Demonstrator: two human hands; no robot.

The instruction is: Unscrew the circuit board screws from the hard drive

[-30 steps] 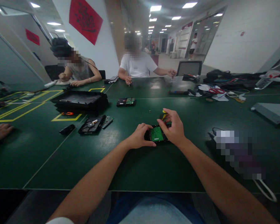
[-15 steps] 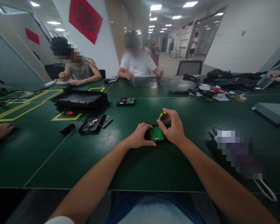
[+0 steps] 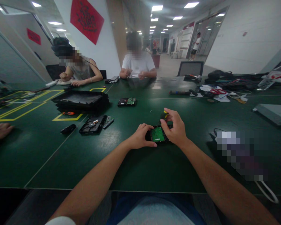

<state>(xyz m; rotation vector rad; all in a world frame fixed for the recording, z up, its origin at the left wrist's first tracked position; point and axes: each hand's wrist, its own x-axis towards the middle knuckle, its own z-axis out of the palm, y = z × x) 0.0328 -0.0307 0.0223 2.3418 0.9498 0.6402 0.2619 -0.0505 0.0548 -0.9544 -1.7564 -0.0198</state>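
A hard drive (image 3: 157,134) lies on the green table in front of me, its green circuit board facing up. My left hand (image 3: 141,136) grips its left end between thumb and fingers. Above the drive's right end, my right hand (image 3: 175,126) pinches the handle of a yellow and black screwdriver (image 3: 164,115). The screwdriver's shaft and tip are hidden behind the hand, so I cannot tell what the tip touches. Just beyond the drive lie a few tiny screws (image 3: 151,111).
An opened hard drive (image 3: 92,124) and a loose circuit board (image 3: 108,122) lie left, near black stacked trays (image 3: 81,99). Another hard drive (image 3: 127,102) sits farther back. At right are a metal box (image 3: 273,113) and a blurred-out object (image 3: 239,154). Two people sit opposite; another person's hand (image 3: 1,129) rests at far left.
The screwdriver handle has turned in my right hand, showing less yellow now. My left hand and the hard drive stay put. The person opposite in white has drawn both hands together.
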